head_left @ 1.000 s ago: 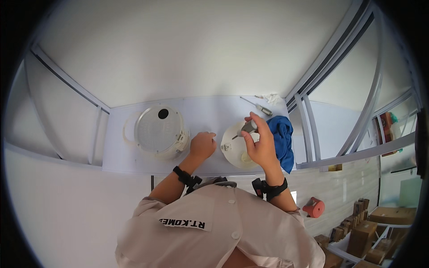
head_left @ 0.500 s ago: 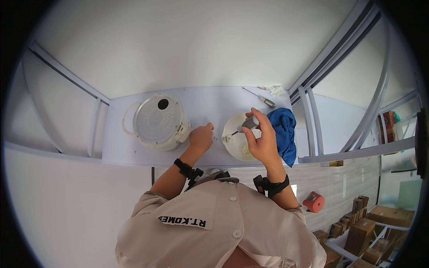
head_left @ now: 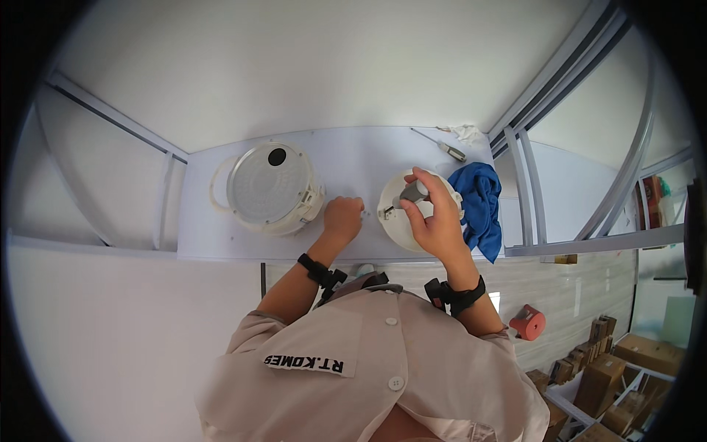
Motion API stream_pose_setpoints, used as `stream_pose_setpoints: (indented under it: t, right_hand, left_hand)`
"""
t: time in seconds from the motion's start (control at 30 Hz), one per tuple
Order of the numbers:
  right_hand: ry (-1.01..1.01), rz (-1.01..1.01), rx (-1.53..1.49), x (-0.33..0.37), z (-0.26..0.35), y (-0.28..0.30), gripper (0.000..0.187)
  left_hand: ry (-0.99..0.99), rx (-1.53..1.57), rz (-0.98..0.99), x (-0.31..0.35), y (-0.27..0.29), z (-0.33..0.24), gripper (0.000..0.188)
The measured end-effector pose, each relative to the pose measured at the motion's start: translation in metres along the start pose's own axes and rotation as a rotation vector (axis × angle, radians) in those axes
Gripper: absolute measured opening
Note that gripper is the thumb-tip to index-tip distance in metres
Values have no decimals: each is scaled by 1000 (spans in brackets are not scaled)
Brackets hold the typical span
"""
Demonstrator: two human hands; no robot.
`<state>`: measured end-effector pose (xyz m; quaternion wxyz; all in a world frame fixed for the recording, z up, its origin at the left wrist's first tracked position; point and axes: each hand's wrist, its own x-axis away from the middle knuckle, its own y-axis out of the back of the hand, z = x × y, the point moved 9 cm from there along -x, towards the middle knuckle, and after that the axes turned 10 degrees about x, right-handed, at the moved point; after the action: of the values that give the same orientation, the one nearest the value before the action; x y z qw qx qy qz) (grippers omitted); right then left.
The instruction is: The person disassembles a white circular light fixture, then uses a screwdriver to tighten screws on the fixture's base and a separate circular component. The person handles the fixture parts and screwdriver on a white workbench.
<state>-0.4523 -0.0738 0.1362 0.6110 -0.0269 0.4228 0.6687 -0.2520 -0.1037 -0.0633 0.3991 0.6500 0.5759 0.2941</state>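
My right hand (head_left: 437,221) grips a grey-handled screwdriver (head_left: 414,193) between thumb and fingers. It is held over a round white lid-like part (head_left: 401,230), its tip close to a small dark fitting on the part's left side. My left hand (head_left: 344,217) is closed, its fingers curled beside a few tiny pieces on the table; whatever it may hold is hidden. To its left, a white rice-cooker-like appliance (head_left: 269,188) lies with its flat round base up. A looped white handle (head_left: 219,184) sticks out from its left side.
A blue cloth (head_left: 479,206) lies right of the round part. Behind it are a second screwdriver (head_left: 451,152) and crumpled white tissue (head_left: 466,133). Metal frame posts flank the table (head_left: 353,147). A red roll (head_left: 528,323) and cardboard boxes (head_left: 598,383) stand on the floor.
My left hand has moved slightly right toward the tiny pieces, its fingers more tightly curled. The screwdriver has shifted slightly over the round part. The whole view has shifted a little.
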Motion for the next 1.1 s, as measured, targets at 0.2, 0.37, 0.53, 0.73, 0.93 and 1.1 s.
stream_pose_setpoints:
  t: [0.2,0.37,0.53,0.73,0.93,1.1]
  right_hand:
    - [22,1,2,-1,3,-4,62]
    - [26,-3,1,1,4,-4,62]
    - [23,-11,14,2,6,-2,63]
    - [13,-45,49,5,4,5,64]
    - [-96,-20,37,12,-10,0,56]
    - [-150,17,66,18,-24,-10,46]
  left_hand:
    - [11,-55,45,2,-7,1,14]
    - [42,-79,72,-1,-10,6,15]
    - [55,-42,44,-2,-9,12,10]
    - [54,-17,69,-4,4,-4,9]
    - [-34,186,-74,-5,25,-56,24]
    - [91,212,68,1,1,-63,40]
